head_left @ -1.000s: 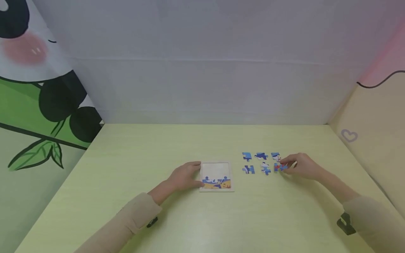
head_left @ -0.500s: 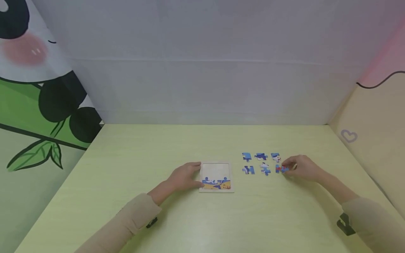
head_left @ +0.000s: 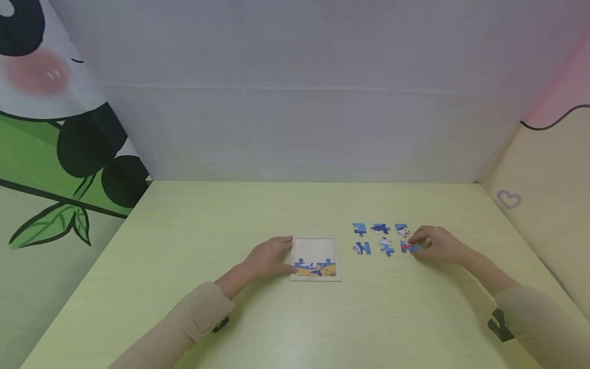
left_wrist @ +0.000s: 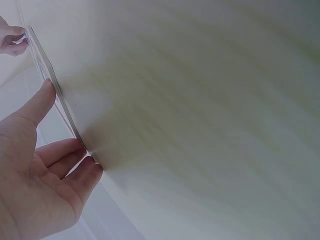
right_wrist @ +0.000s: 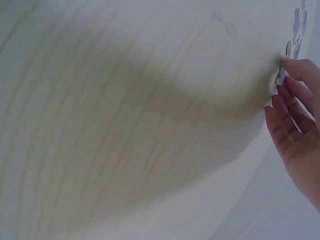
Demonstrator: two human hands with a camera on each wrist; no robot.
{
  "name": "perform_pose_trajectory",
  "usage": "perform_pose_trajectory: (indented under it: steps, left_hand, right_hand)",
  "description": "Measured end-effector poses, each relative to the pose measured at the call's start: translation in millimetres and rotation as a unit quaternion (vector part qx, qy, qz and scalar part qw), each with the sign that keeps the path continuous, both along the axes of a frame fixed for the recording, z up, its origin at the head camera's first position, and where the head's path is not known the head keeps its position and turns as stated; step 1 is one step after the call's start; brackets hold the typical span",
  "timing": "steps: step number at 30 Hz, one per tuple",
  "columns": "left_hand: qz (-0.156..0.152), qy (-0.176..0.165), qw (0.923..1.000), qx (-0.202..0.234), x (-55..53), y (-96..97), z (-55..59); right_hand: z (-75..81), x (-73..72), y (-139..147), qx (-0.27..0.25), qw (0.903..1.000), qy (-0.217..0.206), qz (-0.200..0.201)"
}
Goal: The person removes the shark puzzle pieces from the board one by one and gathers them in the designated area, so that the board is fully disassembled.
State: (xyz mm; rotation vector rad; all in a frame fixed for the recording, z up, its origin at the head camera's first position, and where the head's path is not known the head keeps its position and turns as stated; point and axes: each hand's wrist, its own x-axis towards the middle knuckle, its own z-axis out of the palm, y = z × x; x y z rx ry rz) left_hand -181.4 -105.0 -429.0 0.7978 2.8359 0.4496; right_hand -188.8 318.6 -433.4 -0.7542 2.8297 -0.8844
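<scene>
A square puzzle frame [head_left: 338, 256] with a pale rim lies on the table. Blue and yellow puzzle pieces [head_left: 315, 268] fill its near part; its far part shows bare board. My left hand [head_left: 269, 259] holds the frame's left side, thumb [left_wrist: 44, 100] over the rim and fingers along the outer edge. To the right, several loose pieces lie in two rows. My right hand [head_left: 438, 244] pinches the red-and-blue puzzle piece [head_left: 406, 247] at the right end of the near row, between thumb and fingers. Its right part is hidden by the fingertips.
The other loose pieces are a blue corner piece [head_left: 359, 229], a dark blue piece [head_left: 380, 228], a blue-and-white piece [head_left: 402, 229] and two more nearer ones. A pale wall [head_left: 295, 133] rises behind the table [head_left: 212, 215], with printed panels at both sides.
My right hand has shifted slightly right with the red-and-blue puzzle piece, then a little back to the left. My left hand stays on the puzzle frame.
</scene>
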Motion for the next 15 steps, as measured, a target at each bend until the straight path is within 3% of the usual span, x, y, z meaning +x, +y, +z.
perform_pose_trajectory:
  steps: [15]
  left_hand:
    - [-0.009,0.007,0.9999,0.003,-1.2,-0.5,-1.4]
  right_hand:
    - [1.8,-1.7,1.9,0.015,0.9999,-0.007,-0.003]
